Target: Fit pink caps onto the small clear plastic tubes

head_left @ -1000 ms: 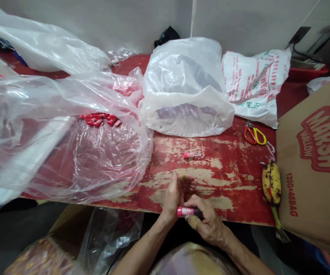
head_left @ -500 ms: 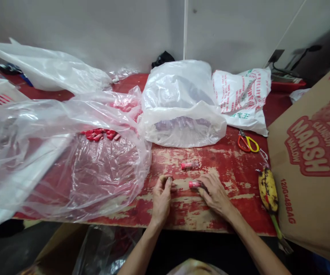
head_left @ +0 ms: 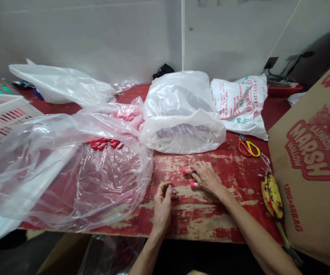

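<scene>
Two small clear tubes with pink-red ends lie on the worn red tabletop: an upper tube (head_left: 186,170) and a lower tube (head_left: 194,185). My right hand (head_left: 206,176) reaches over both, its fingers closed around the clear part of the upper one. The far end of each is hidden beneath this hand. To their left, my left hand (head_left: 163,202) hovers near the table's front, fingers curled in and thumb against them. Whether anything is inside that curl cannot be seen. Further left, a large clear plastic bag (head_left: 104,191) lies spread open, with several red pieces (head_left: 103,143) in it.
Behind the tubes sits a full white plastic bag (head_left: 179,93), beside a printed white sack (head_left: 238,103). Scissors (head_left: 248,148), a spotted banana (head_left: 272,196) and a tall carton (head_left: 311,198) line the right side. At far left stands a white basket (head_left: 7,122).
My right hand has moved from the lower tube up to the upper one. The lower tube stays on the table. My left hand has barely moved; the view has tilted slightly up.
</scene>
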Tool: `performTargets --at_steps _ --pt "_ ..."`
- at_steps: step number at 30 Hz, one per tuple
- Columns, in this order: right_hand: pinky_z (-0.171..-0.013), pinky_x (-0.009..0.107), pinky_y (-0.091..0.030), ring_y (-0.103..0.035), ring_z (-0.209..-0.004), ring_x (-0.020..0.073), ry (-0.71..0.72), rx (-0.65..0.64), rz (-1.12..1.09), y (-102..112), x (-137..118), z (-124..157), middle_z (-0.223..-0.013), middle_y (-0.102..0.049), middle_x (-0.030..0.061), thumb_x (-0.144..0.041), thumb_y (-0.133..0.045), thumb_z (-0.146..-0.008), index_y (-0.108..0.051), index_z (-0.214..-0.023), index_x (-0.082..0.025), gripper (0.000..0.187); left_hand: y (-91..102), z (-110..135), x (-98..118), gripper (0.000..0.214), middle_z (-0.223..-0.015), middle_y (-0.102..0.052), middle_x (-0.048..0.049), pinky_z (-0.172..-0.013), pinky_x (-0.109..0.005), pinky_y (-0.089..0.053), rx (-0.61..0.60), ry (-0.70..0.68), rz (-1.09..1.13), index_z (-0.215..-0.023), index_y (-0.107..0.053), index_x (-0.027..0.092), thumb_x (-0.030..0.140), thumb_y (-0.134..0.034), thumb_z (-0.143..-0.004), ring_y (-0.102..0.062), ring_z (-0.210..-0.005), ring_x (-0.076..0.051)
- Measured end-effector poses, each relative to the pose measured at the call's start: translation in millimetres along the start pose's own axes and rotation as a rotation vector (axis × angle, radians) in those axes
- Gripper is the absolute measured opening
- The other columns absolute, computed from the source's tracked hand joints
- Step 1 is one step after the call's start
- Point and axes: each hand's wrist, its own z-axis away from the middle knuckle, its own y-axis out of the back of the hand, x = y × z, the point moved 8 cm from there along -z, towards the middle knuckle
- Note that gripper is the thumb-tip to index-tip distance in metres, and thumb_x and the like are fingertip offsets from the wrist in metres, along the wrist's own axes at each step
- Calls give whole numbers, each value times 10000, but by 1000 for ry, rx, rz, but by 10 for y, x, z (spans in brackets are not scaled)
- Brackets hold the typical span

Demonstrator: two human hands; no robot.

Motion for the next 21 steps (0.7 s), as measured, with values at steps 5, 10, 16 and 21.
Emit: performTargets --at_steps 5,10,16,21 --pt "-823 361 -367 -501 -943 226 127 26 -106 247 -329 293 -1028 -585 87 -146 -504 -870 -553 -1080 -194 221 -121 104 135 303 -871 -608 -11 -682 -245 -483 -105 -20 -20 -1021 -561 196 397 -603 -800 -591 -706 -124" --pt "-803 367 -414 -519 -912 227 179 94 -195 355 -481 563 -992 -586 96 -101 -471 -863 -546 -1079 -188 245 -212 201 193 213 -825 -646 -1 -680 -219 -489 -180 -27 10 -912 -631 184 328 -659 -758 -596 -714 -122" --pt "-787 323 -473 -597 -887 206 -38 -33 -547 168 -340 640 -918 -653 77 -265 -409 -936 -598 -1019 -182 223 -203 212 193 205 -877 -689 -21 -715 -242 -494 -192 -63 -48 -902 -675 198 318 -663 -736 -624 -786 -160" --pt "-743 294 -468 -601 -873 192 -176 -39 -662 189 -286 729 -1038 -637 64 -277 -495 -868 -512 -1153 -210 293 -167 228 209 249 -971 -689 -48 -819 -296 -474 -182 -99 -185 -987 -691 215 321 -594 -784 -614 -927 -212"
